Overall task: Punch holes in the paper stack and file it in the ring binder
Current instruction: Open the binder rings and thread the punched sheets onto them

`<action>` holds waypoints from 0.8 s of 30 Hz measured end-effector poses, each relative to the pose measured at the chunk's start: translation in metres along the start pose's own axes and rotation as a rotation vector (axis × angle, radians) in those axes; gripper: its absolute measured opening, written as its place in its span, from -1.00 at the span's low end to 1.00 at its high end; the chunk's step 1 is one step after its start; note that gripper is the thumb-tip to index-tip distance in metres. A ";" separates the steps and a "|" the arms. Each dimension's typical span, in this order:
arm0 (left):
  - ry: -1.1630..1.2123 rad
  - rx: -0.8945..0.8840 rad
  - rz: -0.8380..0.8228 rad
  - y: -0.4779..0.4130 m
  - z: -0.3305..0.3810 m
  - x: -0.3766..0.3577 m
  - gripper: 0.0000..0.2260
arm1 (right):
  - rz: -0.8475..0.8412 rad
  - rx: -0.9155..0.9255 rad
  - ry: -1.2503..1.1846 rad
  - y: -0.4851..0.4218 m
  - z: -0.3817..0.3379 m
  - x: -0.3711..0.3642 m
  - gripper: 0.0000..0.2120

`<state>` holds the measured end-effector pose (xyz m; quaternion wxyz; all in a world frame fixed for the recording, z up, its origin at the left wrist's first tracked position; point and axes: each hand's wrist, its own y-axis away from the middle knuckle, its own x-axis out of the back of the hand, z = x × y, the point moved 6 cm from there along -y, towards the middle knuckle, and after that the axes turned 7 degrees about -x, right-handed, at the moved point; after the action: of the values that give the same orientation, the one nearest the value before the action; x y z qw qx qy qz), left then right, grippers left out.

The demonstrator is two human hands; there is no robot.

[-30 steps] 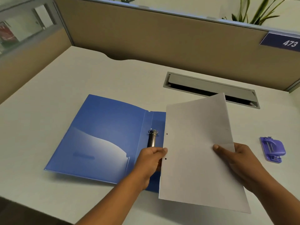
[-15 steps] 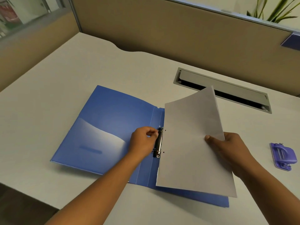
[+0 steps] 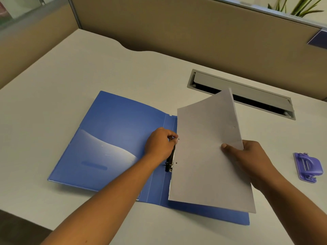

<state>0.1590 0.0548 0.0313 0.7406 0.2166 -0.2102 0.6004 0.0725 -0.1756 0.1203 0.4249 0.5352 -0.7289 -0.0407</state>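
Observation:
A blue ring binder (image 3: pixel 113 138) lies open on the desk, its metal ring mechanism (image 3: pixel 170 161) along the spine. My left hand (image 3: pixel 161 144) pinches the upper ring of that mechanism. My right hand (image 3: pixel 247 156) grips the right edge of a white paper stack (image 3: pixel 208 156), held tilted over the binder's right half. Two punched holes show along the paper's left edge, close beside the rings. The binder's right cover is mostly hidden under the paper.
A purple hole punch (image 3: pixel 307 167) sits on the desk at the right. A grey cable slot (image 3: pixel 242 92) is set into the desk behind the paper. Tan partition walls (image 3: pixel 177 27) close off the back and left.
My left hand left the paper's left edge and took hold of the upper ring. The paper stack came closer to the rings and tilted more.

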 end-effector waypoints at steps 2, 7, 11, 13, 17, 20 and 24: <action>-0.027 -0.015 -0.003 0.000 0.001 -0.002 -0.89 | -0.001 -0.005 -0.002 0.000 -0.001 0.000 -0.70; -0.076 -0.031 0.007 -0.002 0.002 -0.004 -0.88 | -0.010 -0.025 -0.023 0.001 -0.003 0.000 -0.73; -0.115 -0.054 -0.031 -0.001 0.006 -0.006 -0.86 | -0.005 -0.040 -0.027 0.002 -0.002 0.002 -0.75; -0.138 -0.068 -0.053 0.001 0.008 -0.005 -0.82 | -0.005 -0.051 -0.033 0.001 -0.001 0.003 -0.76; -0.055 -0.012 0.021 0.016 0.002 0.006 -0.88 | -0.027 -0.074 -0.055 0.001 0.001 0.002 -0.76; 0.015 0.102 -0.055 0.035 -0.012 0.004 -0.96 | -0.036 -0.076 -0.058 0.003 0.000 0.001 -0.76; 0.231 0.241 -0.230 0.048 -0.020 -0.006 -0.91 | -0.046 -0.076 -0.065 0.004 -0.002 0.000 -0.76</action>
<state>0.1119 0.0704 0.0142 0.7922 0.2559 -0.0245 0.5535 0.0709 -0.1728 0.1232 0.4201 0.5337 -0.7277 -0.0957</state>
